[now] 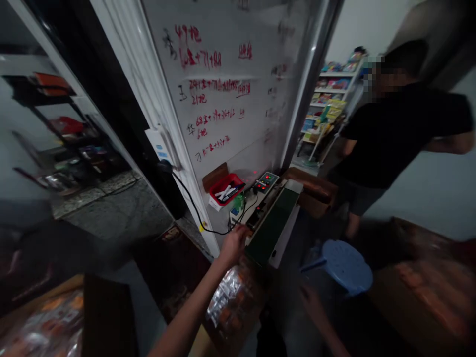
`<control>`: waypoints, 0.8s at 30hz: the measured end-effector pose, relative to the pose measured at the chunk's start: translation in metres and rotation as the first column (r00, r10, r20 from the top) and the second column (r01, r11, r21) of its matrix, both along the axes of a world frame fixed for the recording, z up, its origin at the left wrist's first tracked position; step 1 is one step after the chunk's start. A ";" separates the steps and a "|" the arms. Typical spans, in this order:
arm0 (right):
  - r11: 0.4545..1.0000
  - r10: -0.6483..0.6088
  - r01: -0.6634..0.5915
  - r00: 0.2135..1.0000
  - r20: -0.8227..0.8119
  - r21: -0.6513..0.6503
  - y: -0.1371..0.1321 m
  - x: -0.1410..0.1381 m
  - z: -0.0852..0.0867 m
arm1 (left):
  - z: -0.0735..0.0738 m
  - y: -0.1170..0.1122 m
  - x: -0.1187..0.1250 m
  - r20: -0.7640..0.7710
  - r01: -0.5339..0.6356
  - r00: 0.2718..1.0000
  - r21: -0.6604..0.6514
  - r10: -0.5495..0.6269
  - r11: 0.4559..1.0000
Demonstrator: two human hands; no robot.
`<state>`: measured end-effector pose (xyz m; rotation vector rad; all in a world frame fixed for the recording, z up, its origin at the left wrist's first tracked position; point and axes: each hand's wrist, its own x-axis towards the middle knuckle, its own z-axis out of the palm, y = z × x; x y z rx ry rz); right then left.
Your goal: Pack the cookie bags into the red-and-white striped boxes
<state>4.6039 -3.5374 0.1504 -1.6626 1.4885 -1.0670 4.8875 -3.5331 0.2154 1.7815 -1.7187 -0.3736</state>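
My left hand point(234, 243) reaches forward to the near end of a small conveyor machine with a dark green belt point(273, 223). Its fingers curl onto the machine's edge beside a black cable; whether they grip anything is hidden. Just below that hand lies a clear plastic bag of orange items point(232, 302). My right hand point(310, 300) hangs low in the dark, blurred, near a blue plastic stool point(345, 270). A control box with red lights point(266, 181) sits at the machine's far end.
A whiteboard with red writing point(226, 89) stands behind the machine, with a red tray of markers point(226, 191) at its foot. A person in a black shirt point(394, 129) stands at right. Cardboard boxes point(312, 191) and more bagged goods point(44, 322) lie around.
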 end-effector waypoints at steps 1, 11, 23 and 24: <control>0.997 0.079 -0.079 0.997 0.013 0.027 -0.034 -0.001 -0.005 | 0.006 -0.029 -0.005 0.025 -0.073 0.997 -0.009 0.073 0.997; 0.852 0.486 -0.519 0.831 0.272 0.063 -0.233 0.115 -0.044 | 0.002 -0.214 0.009 0.316 -0.538 0.834 0.291 0.452 0.791; 0.773 0.582 -0.628 0.758 0.294 0.090 -0.281 0.200 -0.059 | -0.030 -0.220 0.012 0.460 -0.706 0.705 0.386 0.540 0.593; 0.778 0.582 -0.623 0.765 0.276 0.084 -0.285 0.208 -0.058 | -0.030 -0.224 0.014 0.456 -0.714 0.698 0.389 0.551 0.582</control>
